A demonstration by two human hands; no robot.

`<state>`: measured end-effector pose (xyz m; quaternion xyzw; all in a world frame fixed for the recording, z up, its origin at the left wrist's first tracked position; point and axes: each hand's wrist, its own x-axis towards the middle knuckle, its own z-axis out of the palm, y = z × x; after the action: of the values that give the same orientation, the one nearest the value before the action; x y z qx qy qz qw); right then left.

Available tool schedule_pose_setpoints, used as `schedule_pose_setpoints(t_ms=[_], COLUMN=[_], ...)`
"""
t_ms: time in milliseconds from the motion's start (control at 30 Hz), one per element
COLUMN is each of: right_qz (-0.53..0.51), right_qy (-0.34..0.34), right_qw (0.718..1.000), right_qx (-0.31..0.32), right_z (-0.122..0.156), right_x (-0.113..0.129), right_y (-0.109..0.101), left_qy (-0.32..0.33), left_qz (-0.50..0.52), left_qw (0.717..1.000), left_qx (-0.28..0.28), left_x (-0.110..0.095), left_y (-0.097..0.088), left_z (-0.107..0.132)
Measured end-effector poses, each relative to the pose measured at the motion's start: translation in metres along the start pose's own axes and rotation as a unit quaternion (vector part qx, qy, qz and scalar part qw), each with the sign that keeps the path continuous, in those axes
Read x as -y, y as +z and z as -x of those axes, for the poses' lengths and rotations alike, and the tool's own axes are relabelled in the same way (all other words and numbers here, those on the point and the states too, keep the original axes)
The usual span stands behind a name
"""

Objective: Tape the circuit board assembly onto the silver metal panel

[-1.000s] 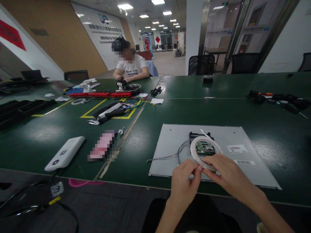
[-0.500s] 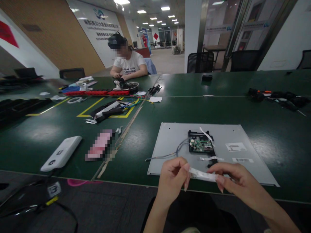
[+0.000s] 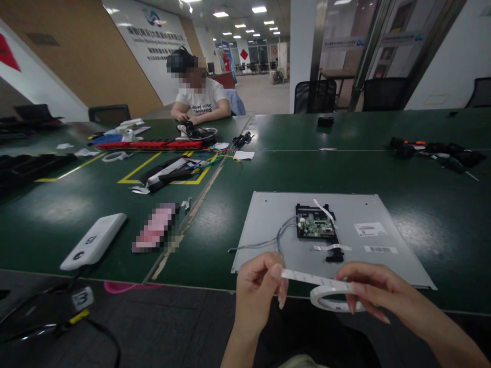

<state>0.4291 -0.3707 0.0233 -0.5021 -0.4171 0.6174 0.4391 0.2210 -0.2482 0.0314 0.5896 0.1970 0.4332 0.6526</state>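
My right hand (image 3: 374, 291) grips a white roll of tape (image 3: 333, 299) by its rim, held flat over the table's near edge. My left hand (image 3: 259, 289) pinches the free end of the tape strip (image 3: 303, 277), which stretches straight from the roll to my fingertips. Just beyond both hands a grey metal panel (image 3: 268, 225) lies flat on the green table (image 3: 422, 174). A small green circuit board (image 3: 316, 227) in a black frame sits at the panel's middle, with grey wires (image 3: 261, 244) running off to the left.
A white device (image 3: 94, 241) and a pink object (image 3: 155, 234) lie left of the panel. Further back are red strips (image 3: 148, 145), cables and tools (image 3: 437, 151). Another person (image 3: 199, 97) sits working at the far side. Black chairs (image 3: 314, 96) stand behind the table.
The roll has come down from above the circuit board toward the table's near edge. My hands have drawn apart, pulling out a longer strip of tape between them.
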Motion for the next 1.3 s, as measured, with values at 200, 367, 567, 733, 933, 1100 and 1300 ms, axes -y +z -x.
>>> schedule_pose_setpoints(t_ms=[200,367,567,733,933,1100,1300], right_qz=[0.117,0.375,0.592,0.658,0.699,0.695,0.686], right_qy=[-0.041,-0.190,-0.352,-0.383,-0.403,-0.412,-0.404], right_qw=[0.988,0.869,0.647,0.559,0.524,0.529,0.540], right_qx=[-0.093,-0.260,-0.327,-0.327,-0.275,-0.261,-0.273], right_z=[0.015,0.025,0.019,0.018,0.018,0.016,0.014], right_x=[-0.004,0.002,0.007,0.007,0.006,0.003,0.004], right_y=[-0.005,0.006,0.008,0.003,0.000,0.001,0.003], left_qy=[0.079,0.227,0.315,0.353,0.389,0.334,0.257], left_qz=[-0.227,-0.410,-0.482,-0.384,-0.504,-0.523,-0.559], left_qw=[0.971,0.883,0.814,0.827,0.771,0.783,0.788], left_qx=[0.010,0.010,-0.082,-0.211,-0.016,0.031,0.032], left_x=[-0.015,-0.026,-0.009,-0.007,-0.028,-0.020,-0.004], left_y=[-0.014,-0.018,-0.027,-0.012,0.041,0.071,0.078], left_z=[0.001,0.009,0.016,0.012,0.009,-0.006,-0.004])
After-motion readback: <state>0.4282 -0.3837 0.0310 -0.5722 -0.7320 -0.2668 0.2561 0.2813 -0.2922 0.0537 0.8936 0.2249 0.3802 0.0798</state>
